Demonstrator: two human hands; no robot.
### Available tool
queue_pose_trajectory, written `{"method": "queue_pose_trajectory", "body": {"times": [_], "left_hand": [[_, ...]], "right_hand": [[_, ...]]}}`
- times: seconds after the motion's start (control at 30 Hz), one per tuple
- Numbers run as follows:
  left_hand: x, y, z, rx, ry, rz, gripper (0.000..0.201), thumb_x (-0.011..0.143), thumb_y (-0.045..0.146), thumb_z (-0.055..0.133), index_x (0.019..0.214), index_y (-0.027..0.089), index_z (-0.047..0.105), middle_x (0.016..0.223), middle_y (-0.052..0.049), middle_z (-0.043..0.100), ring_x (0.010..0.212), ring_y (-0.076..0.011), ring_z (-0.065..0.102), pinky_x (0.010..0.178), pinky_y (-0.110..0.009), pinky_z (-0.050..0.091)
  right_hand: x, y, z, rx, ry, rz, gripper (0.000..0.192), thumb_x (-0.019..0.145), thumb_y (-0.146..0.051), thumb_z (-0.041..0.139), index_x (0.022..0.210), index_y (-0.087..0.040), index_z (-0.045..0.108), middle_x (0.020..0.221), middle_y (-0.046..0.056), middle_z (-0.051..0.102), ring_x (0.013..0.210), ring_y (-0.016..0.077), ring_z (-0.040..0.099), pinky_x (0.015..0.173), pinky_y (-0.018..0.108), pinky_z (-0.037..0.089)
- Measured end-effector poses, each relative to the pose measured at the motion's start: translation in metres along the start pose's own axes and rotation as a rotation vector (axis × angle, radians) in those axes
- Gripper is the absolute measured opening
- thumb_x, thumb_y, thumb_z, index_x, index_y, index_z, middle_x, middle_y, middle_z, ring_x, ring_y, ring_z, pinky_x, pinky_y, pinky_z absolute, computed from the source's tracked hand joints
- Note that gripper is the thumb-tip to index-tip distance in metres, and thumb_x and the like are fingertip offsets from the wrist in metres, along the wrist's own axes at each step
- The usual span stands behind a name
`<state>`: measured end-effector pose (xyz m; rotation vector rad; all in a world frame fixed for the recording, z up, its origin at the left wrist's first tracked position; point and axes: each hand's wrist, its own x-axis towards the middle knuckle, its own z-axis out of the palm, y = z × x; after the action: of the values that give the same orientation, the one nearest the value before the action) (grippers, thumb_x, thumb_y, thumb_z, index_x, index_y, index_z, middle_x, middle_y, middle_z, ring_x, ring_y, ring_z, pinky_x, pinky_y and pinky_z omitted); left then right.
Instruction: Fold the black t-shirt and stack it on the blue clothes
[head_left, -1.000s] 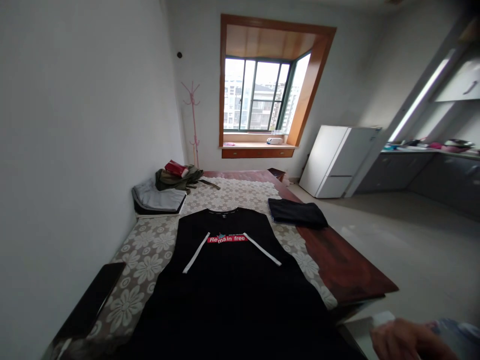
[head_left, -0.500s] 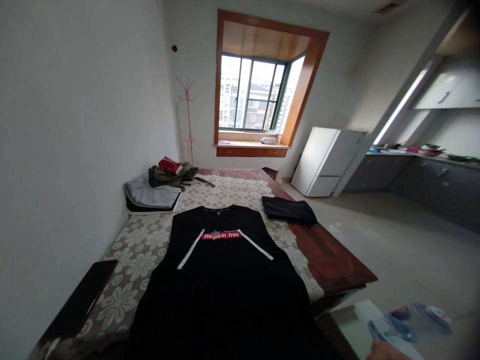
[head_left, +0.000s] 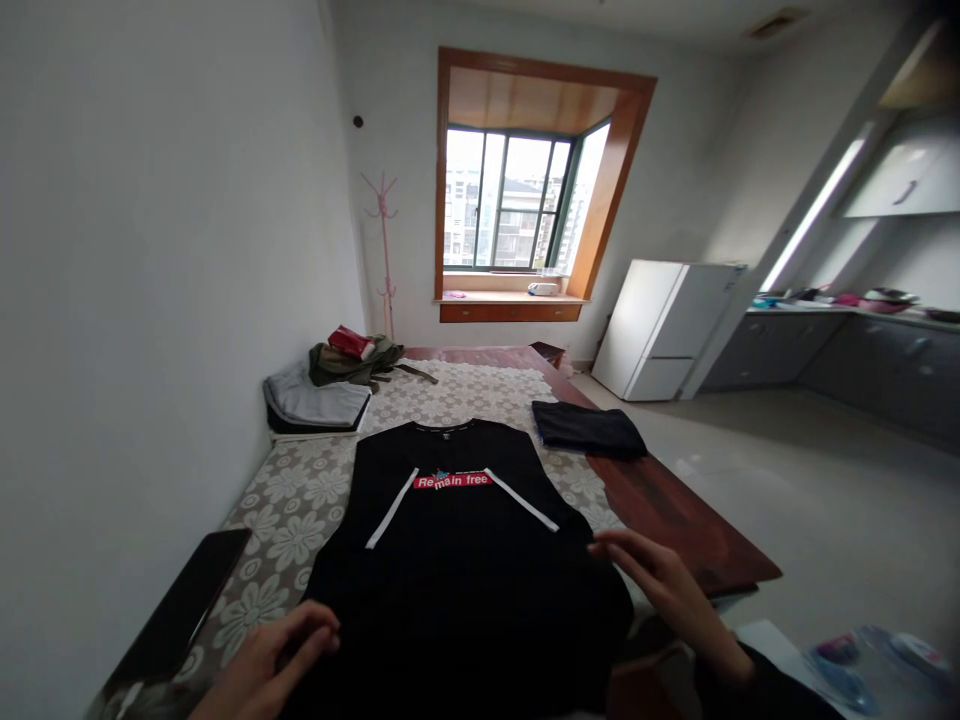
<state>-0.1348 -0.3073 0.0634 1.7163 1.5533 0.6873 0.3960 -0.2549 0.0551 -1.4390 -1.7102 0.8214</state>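
A black shirt of soft cloth lies flat on the floral lace table near its front edge — left hand and right hand rest open on its sides, wrists cut off.

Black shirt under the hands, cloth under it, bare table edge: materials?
Black shirt: soft knit, likely cotton blend; matte, lies limp. Floral table cover: looks like lace or printed vinyl, pale flower pattern; unclear which. Table: reddish-brown wood or veneer, glossy sheen.
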Motion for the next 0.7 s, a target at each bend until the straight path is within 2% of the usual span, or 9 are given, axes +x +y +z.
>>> {"method": "queue_pose_trajectory", "body": {"times": [0.03,0.1,0.17,0.27,0.4,0.53,0.7], "left_hand": [[0.014,0.007,0.002,0.061,0.024,0.043,0.028,0.088,0.052,0.055,0.095,0.031,0.072,0.096,-0.002,0.075,0.093,-0.0252,0.069,0.086,-0.037,0.056],[0.041,0.012,0.006,0.204,0.155,0.123,0.028,0.087,0.041,0.052,0.104,0.029,0.071,0.117,-0.004,0.071,0.113,-0.0268,0.064,0.105,-0.042,0.047],[0.063,0.006,0.010,0.318,0.264,0.170,0.034,0.084,0.029,0.048,0.111,0.026,0.070,0.127,-0.006,0.066,0.123,-0.0263,0.058,0.113,-0.044,0.040],[0.081,-0.016,0.014,0.379,0.343,0.154,0.038,0.083,0.021,0.043,0.110,0.023,0.068,0.122,-0.007,0.067,0.119,-0.0248,0.060,0.110,-0.044,0.042],[0.084,-0.038,0.017,0.336,0.406,0.124,0.028,0.088,0.030,0.042,0.098,0.024,0.068,0.109,-0.006,0.068,0.107,-0.0250,0.064,0.102,-0.042,0.048],[0.085,-0.044,0.018,0.269,0.466,0.094,0.027,0.086,0.036,0.046,0.098,0.024,0.067,0.105,-0.006,0.069,0.100,-0.0251,0.066,0.095,-0.041,0.052],[0.089,-0.045,0.016,0.241,0.471,0.073,0.025,0.083,0.038,0.050,0.095,0.025,0.068,0.101,-0.005,0.071,0.089,-0.0241,0.067,0.085,-0.038,0.055]], "right_hand": [[0.018,-0.002,0.008,-0.084,0.018,-0.073,0.031,0.092,-0.043,0.055,0.111,-0.024,0.071,0.110,0.008,0.073,0.108,0.0284,0.066,0.100,0.044,0.049],[0.047,0.003,0.022,-0.271,0.027,-0.164,0.030,0.089,-0.029,0.054,0.114,-0.025,0.070,0.119,0.008,0.069,0.115,0.0274,0.061,0.106,0.044,0.043],[0.065,0.016,0.031,-0.442,0.053,-0.167,0.038,0.084,-0.017,0.051,0.116,-0.025,0.068,0.123,0.008,0.065,0.116,0.0262,0.059,0.107,0.043,0.041],[0.074,0.041,0.033,-0.563,0.098,-0.105,0.036,0.082,-0.014,0.048,0.111,-0.024,0.067,0.116,0.008,0.065,0.109,0.0243,0.061,0.101,0.039,0.045],[0.074,0.060,0.027,-0.556,0.115,-0.120,0.021,0.090,-0.022,0.043,0.094,-0.024,0.063,0.102,0.007,0.065,0.095,0.0233,0.064,0.089,0.037,0.050],[0.075,0.062,0.022,-0.526,0.102,-0.157,0.018,0.091,-0.023,0.044,0.092,-0.025,0.062,0.100,0.007,0.065,0.093,0.0237,0.064,0.086,0.037,0.050],[0.076,0.070,0.018,-0.521,0.110,-0.167,0.014,0.091,-0.026,0.045,0.087,-0.025,0.059,0.095,0.007,0.066,0.088,0.0245,0.064,0.082,0.038,0.050]]}}
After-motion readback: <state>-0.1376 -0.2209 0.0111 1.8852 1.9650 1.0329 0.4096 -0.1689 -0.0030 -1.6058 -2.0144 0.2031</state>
